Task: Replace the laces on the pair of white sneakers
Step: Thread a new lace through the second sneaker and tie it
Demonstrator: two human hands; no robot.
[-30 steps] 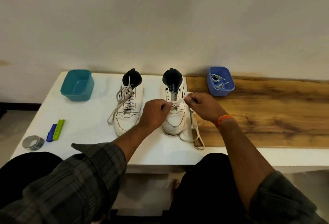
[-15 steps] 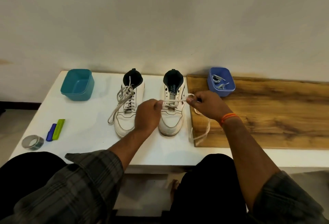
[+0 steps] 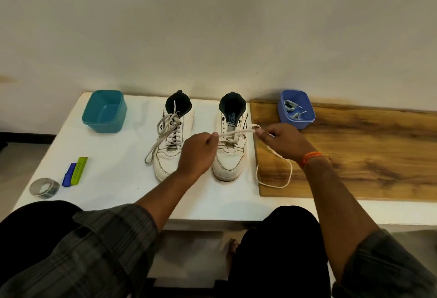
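Two white sneakers stand side by side on the white table point(image 3: 113, 179), toes toward me. The left sneaker point(image 3: 170, 141) is fully laced, with loose ends trailing off to its left. A white lace point(image 3: 236, 133) stretches across the lower eyelets of the right sneaker point(image 3: 230, 153). My left hand point(image 3: 197, 153) pinches one end of it just left of that shoe. My right hand point(image 3: 281, 142) pinches the other end at the shoe's right side. The lace's long tail point(image 3: 276, 180) hangs from my right hand and loops over the wooden board point(image 3: 366, 151).
A teal tub point(image 3: 105, 111) sits at the back left. A blue tub point(image 3: 297, 109) holding grey laces rests on the board near the wall. A tape roll point(image 3: 43, 187) and a blue and green tool point(image 3: 75, 174) lie at the front left. My knees are below the table edge.
My hands have drawn apart, pulling the lace taut across the right sneaker. The loose tail beside that shoe has shortened and shifted right onto the board.
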